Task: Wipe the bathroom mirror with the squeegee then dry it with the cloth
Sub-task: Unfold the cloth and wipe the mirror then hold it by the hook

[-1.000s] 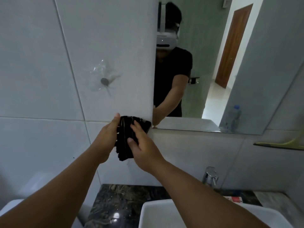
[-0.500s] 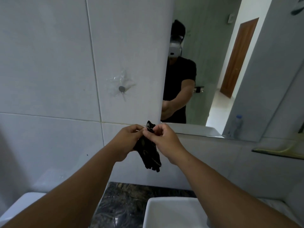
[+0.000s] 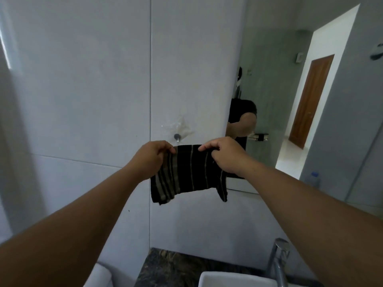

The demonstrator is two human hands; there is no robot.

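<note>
A black cloth point(image 3: 187, 172) with thin pale stripes hangs spread out in front of the tiled wall, just left of the mirror's lower left corner. My left hand point(image 3: 152, 160) pinches its upper left corner and my right hand point(image 3: 224, 155) pinches its upper right corner. The mirror point(image 3: 290, 90) fills the upper right and reflects a person in a dark shirt, a brown door and a bright doorway. No squeegee shows in this view.
A small metal wall hook point(image 3: 177, 137) on a clear pad sits just above the cloth. Below are a white basin point(image 3: 230, 279), a chrome tap point(image 3: 277, 259) and a dark marble counter point(image 3: 172, 270). A white fixture point(image 3: 99, 276) lies at lower left.
The bunched cloth has been pulled open and raised: my hands moved apart and now hold it stretched flat by its top corners. The view has shifted left and up.
</note>
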